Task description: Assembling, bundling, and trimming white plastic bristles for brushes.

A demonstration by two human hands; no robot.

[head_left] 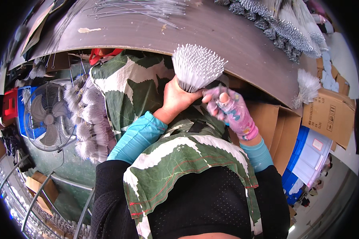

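My left hand (176, 98), bare above a turquoise sleeve, is wrapped round the lower part of a thick bundle of thin wire brushes (197, 65). Their white tips fan out upward in a dense round head. Close by on the right, my right hand (232, 109) wears a pink patterned glove with bare fingertips. Its fingers are curled in beside the base of the bundle and partly blurred. Whatever lies between them, if anything, I cannot make out. The bundle's lower end is hidden behind my left hand and the camouflage apron (187, 153).
A brown table (139, 34) curves across the front, with loose wire brushes (141, 8) at its far side. Stacked brush bundles (281, 28) lie at the far right, near a cardboard box (329, 117). A fan (49, 118) and hanging brush bundles (89, 119) stand left.
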